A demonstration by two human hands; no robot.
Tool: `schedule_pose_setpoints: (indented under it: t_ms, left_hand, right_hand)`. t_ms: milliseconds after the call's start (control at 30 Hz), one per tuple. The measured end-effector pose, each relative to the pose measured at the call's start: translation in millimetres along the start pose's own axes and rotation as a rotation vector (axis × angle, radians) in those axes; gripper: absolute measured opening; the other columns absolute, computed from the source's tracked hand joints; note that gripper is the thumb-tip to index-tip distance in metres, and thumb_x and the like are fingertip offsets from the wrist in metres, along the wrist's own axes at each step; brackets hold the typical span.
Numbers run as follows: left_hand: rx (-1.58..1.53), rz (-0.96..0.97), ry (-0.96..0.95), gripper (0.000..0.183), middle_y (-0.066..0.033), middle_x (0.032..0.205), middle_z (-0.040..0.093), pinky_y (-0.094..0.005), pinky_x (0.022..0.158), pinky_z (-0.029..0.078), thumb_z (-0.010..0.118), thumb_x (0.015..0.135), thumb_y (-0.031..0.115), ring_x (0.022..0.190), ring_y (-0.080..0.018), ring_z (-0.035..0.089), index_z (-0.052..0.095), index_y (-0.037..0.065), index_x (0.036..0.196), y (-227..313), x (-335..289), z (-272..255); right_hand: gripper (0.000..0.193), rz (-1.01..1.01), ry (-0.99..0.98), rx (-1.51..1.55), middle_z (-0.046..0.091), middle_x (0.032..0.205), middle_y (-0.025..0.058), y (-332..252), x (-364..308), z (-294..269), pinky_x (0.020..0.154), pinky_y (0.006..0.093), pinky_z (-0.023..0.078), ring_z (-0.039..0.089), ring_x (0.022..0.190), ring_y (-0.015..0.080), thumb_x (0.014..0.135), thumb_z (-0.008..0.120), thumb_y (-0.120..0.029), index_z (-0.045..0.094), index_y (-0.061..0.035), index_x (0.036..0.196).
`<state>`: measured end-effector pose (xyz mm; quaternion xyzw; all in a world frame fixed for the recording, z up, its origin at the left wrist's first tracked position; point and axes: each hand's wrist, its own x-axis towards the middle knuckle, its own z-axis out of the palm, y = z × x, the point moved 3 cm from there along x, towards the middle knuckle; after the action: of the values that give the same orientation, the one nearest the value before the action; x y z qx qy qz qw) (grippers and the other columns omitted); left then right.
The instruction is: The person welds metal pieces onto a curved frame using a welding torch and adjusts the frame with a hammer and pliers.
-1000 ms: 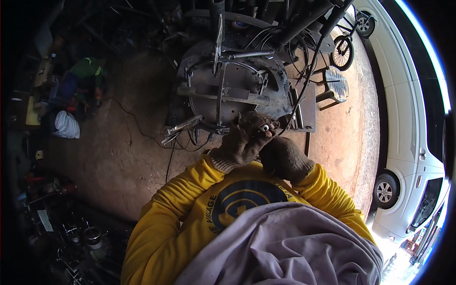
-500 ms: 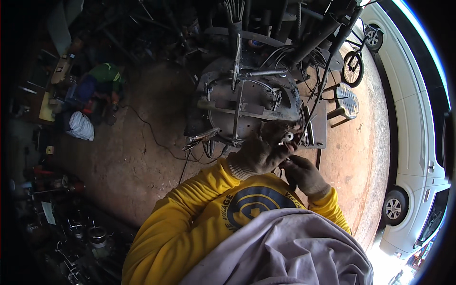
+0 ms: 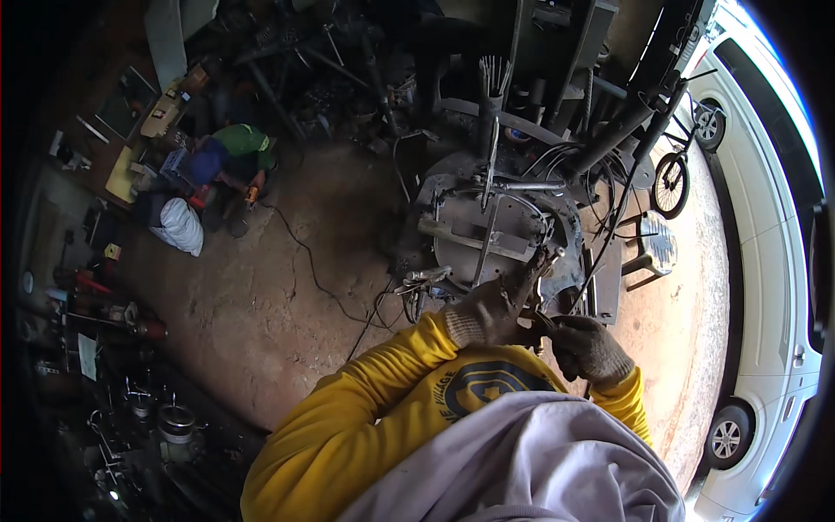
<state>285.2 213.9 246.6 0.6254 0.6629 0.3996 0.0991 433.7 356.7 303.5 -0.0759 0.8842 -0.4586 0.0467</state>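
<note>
My left hand (image 3: 500, 311), in a dirty glove, is closed around what looks like a welding torch with a pale metal tip (image 3: 541, 287). A black cable (image 3: 603, 252) runs up from beside it. My right hand (image 3: 593, 350), also gloved, grips a slim dark tool like pliers (image 3: 544, 319), its end close to the torch. Both hands are together in front of my chest, and the gloves hide most of what they hold. Just beyond them is a dark round metal worktop, where a flat bar (image 3: 470, 240) lies across other metal pieces.
A tube of thin rods (image 3: 493, 83) stands at the worktop's far side. To the right are a stool (image 3: 657, 244), a bicycle (image 3: 671, 184) and a white van (image 3: 765, 261). At the left, another person (image 3: 235, 152) crouches with an orange power tool (image 3: 253, 193), whose cord (image 3: 300, 244) crosses the floor.
The view has swung so that the scene sits farther right and lower. The torch has turned in my left hand: its round white end no longer shows. The tool in my right hand now shows plainly.
</note>
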Motion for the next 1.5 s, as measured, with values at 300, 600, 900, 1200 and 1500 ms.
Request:
schedule_pose_setpoints:
  t_ms: [300, 600, 900, 1200, 1500]
  left_hand:
    - [-0.378, -0.146, 0.125, 0.101, -0.0196, 0.136, 0.05, -0.0402, 0.095, 0.053, 0.076, 0.086, 0.011, 0.11, -0.0289, 0.064, 0.007, -0.006, 0.157, -10.8, 9.5, 1.0]
    - [-0.455, -0.048, -0.184, 0.091, -0.027, 0.154, 0.034, -0.0435, 0.122, 0.024, 0.07, 0.088, 0.023, 0.147, -0.0382, 0.032, 0.016, -0.003, 0.157, 17.8, 62.4, 34.7]
    - [-0.501, -0.111, -0.169, 0.088, -0.0226, 0.149, 0.042, -0.0411, 0.113, 0.039, 0.072, 0.089, 0.02, 0.136, -0.0341, 0.048, 0.02, 0.002, 0.158, 16.6, 95.5, 76.0]
    - [-0.307, -0.302, -0.228, 0.079, -0.0191, 0.128, 0.06, -0.0387, 0.098, 0.052, 0.072, 0.086, 0.015, 0.117, -0.0285, 0.063, 0.033, 0.002, 0.153, 3.5, 126.1, 72.9]
    - [0.028, -0.11, -0.442, 0.086, -0.0261, 0.15, 0.043, -0.0447, 0.118, 0.033, 0.065, 0.073, 0.003, 0.141, -0.0404, 0.041, 0.032, -0.003, 0.152, 1.6, 127.1, 77.7]
  right_hand:
    - [0.094, 0.1, 0.526, 0.674, 0.061, 0.116, 0.0073, 20.5, 9.0, -3.7, 0.095, 0.0295, 0.047, 0.057, 0.104, 0.0126, 0.079, 0.082, -0.055, 0.045, 0.0031, 0.143]
    - [0.149, -0.127, 0.956, 0.835, 0.017, 0.163, 0.0243, 48.1, 30.7, 17.8, 0.121, 0.0447, 0.021, 0.021, 0.15, 0.0309, 0.059, 0.093, -0.06, -0.003, -0.008, 0.161]
    - [0.134, -0.027, 1.001, 1.167, 0.027, 0.161, 0.0191, 95.0, -0.8, -16.7, 0.118, 0.0441, 0.029, 0.033, 0.145, 0.0306, 0.065, 0.085, -0.067, 0.008, -0.0154, 0.162]
    - [0.116, -0.257, 0.646, 1.112, 0.05, 0.147, 0.021, 142.0, -26.2, -83.9, 0.104, 0.0384, 0.044, 0.057, 0.123, 0.0246, 0.084, 0.073, -0.063, 0.011, -0.0037, 0.161]
    - [0.046, 0.54, 0.383, 0.558, 0.066, 0.071, 0.0099, 179.7, -47.5, -119.3, 0.062, 0.0314, 0.049, 0.06, 0.065, 0.0128, 0.098, 0.062, -0.043, 0.072, 0.0013, 0.095]
